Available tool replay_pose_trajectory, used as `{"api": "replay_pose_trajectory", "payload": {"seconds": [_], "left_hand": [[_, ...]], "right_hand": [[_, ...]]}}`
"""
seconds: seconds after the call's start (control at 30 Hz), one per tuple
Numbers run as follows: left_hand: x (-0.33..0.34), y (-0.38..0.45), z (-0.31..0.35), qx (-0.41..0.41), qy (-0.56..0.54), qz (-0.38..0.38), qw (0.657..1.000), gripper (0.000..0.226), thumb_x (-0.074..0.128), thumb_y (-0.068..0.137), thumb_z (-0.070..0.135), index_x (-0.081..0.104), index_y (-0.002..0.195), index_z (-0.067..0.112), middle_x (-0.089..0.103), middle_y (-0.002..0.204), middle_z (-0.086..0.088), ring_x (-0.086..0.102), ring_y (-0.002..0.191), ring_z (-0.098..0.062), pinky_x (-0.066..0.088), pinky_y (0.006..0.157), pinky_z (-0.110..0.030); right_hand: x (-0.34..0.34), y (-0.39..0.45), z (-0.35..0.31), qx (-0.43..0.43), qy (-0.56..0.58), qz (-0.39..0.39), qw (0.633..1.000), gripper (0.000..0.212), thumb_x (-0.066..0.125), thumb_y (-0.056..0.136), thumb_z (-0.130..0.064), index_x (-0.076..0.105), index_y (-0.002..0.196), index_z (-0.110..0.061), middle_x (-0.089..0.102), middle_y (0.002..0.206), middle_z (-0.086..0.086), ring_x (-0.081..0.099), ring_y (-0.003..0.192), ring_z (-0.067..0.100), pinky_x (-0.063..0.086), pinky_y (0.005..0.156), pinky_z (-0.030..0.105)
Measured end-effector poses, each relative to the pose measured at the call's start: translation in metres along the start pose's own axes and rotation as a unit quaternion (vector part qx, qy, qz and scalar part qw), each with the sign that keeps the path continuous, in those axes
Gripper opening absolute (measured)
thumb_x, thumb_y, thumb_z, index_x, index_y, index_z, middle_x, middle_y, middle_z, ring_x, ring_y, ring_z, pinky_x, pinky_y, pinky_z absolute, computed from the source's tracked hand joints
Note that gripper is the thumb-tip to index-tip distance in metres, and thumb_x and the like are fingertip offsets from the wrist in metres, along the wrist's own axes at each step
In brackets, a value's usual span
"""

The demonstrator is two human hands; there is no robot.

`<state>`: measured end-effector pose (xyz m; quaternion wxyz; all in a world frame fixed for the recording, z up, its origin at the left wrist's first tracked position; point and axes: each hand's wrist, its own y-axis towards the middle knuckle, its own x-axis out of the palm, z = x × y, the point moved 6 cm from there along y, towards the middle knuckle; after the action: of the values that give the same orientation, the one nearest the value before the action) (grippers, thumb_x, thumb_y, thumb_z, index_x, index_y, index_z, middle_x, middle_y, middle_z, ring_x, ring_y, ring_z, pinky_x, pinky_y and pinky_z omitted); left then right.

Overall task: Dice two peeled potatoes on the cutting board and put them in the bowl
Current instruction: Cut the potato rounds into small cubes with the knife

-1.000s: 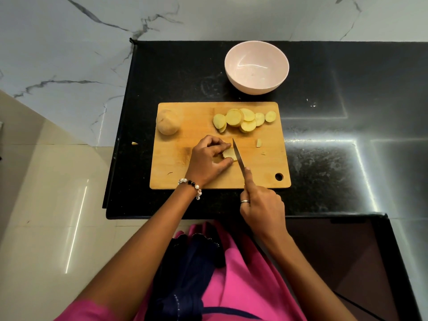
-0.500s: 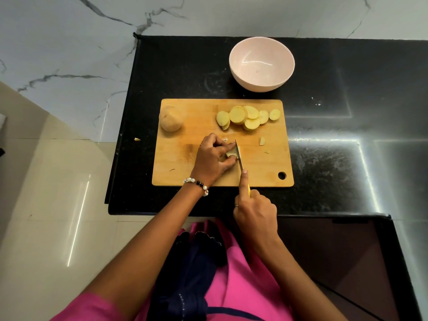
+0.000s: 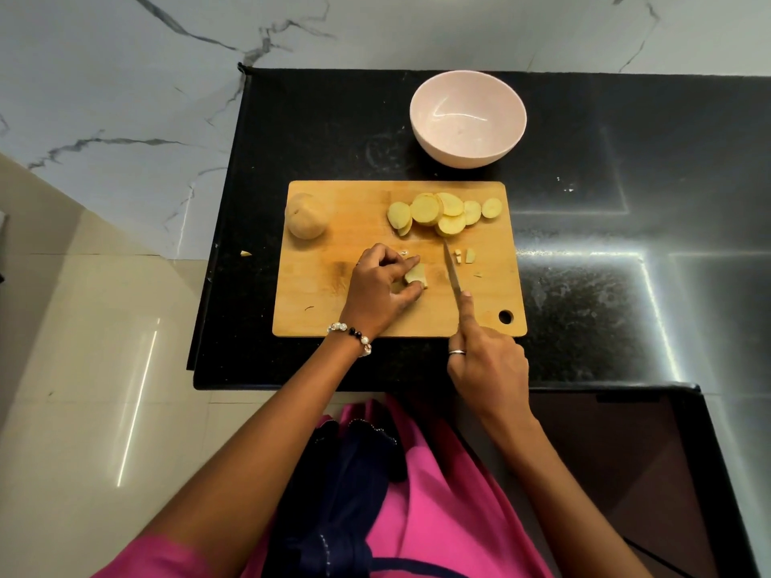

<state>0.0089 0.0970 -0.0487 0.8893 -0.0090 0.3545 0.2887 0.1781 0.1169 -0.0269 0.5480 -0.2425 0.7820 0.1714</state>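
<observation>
On the wooden cutting board (image 3: 333, 285), seen from the head camera, the left hand (image 3: 381, 287) pinches a small potato piece (image 3: 416, 275) between thumb and curled fingertips, pressing it to the wood near the board's middle. The right hand (image 3: 486, 365) grips the knife (image 3: 452, 273) with its forefinger laid along the spine; the blade stands just to the right of the held piece, apart from it, tip pointing toward the slices.

A fanned row of round potato slices (image 3: 442, 212) lies along the far edge of the board, and a few small cut bits (image 3: 465, 256) sit right of the blade. The second potato (image 3: 306, 216) rests whole at the far left corner. Beyond the board the pink bowl (image 3: 467, 118) holds nothing that can be seen, so most of the task looks undone.

The chief risk is to the left fingertips: the piece is small, and they sit close to where the edge would fall, so a cut taken too near could nick them. The piece could also skid out from under the pinch if the blade presses before it bites. The whole potato, round and unsteadied, might roll off the left edge if the board is jolted. One scrap (image 3: 246, 253) already lies on the black counter (image 3: 584, 285), and loose bits near the right edge could be flicked off likewise.
</observation>
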Motion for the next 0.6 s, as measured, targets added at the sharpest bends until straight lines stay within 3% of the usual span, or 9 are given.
{"api": "replay_pose_trajectory", "payload": {"seconds": [0.13, 0.3, 0.43, 0.6], "left_hand": [[0.002, 0.000, -0.002, -0.015, 0.010, -0.012, 1.000, 0.042, 0.077, 0.074, 0.018, 0.068, 0.113, 0.006, 0.056, 0.095, -0.010, 0.055, 0.093, -0.028, 0.050, 0.083, -0.040], [0.003, 0.002, -0.005, -0.033, 0.001, -0.020, 0.999, 0.043, 0.078, 0.073, 0.015, 0.067, 0.114, 0.005, 0.057, 0.095, -0.009, 0.055, 0.093, -0.027, 0.049, 0.083, -0.036], [0.003, 0.001, -0.005, -0.045, -0.006, -0.007, 0.999, 0.042, 0.078, 0.072, 0.013, 0.068, 0.112, 0.005, 0.059, 0.095, -0.009, 0.056, 0.092, -0.026, 0.049, 0.082, -0.037], [0.004, 0.002, -0.003, -0.049, 0.002, -0.003, 0.999, 0.040, 0.079, 0.070, 0.013, 0.070, 0.109, 0.005, 0.062, 0.093, -0.011, 0.058, 0.090, -0.029, 0.051, 0.080, -0.043]], "right_hand": [[0.005, -0.006, -0.016, -0.027, 0.016, -0.025, 0.999, 0.058, 0.040, 0.089, -0.023, 0.033, 0.146, -0.015, 0.061, 0.071, 0.018, 0.057, 0.060, 0.039, 0.033, 0.051, 0.037], [0.009, -0.008, -0.021, -0.034, 0.010, -0.034, 0.999, 0.062, 0.029, 0.088, -0.028, 0.026, 0.149, -0.018, 0.062, 0.074, 0.016, 0.058, 0.064, 0.038, 0.032, 0.053, 0.035], [0.011, -0.007, -0.025, -0.038, -0.045, -0.053, 0.997, 0.058, 0.048, 0.077, -0.021, 0.053, 0.133, -0.009, 0.052, 0.051, 0.009, 0.046, 0.036, 0.030, 0.022, 0.040, 0.025], [0.015, 0.005, -0.030, -0.058, -0.066, -0.052, 0.995, 0.064, 0.072, 0.064, -0.013, 0.059, 0.126, -0.003, 0.047, 0.045, 0.008, 0.041, 0.029, 0.027, 0.017, 0.038, 0.021]]}}
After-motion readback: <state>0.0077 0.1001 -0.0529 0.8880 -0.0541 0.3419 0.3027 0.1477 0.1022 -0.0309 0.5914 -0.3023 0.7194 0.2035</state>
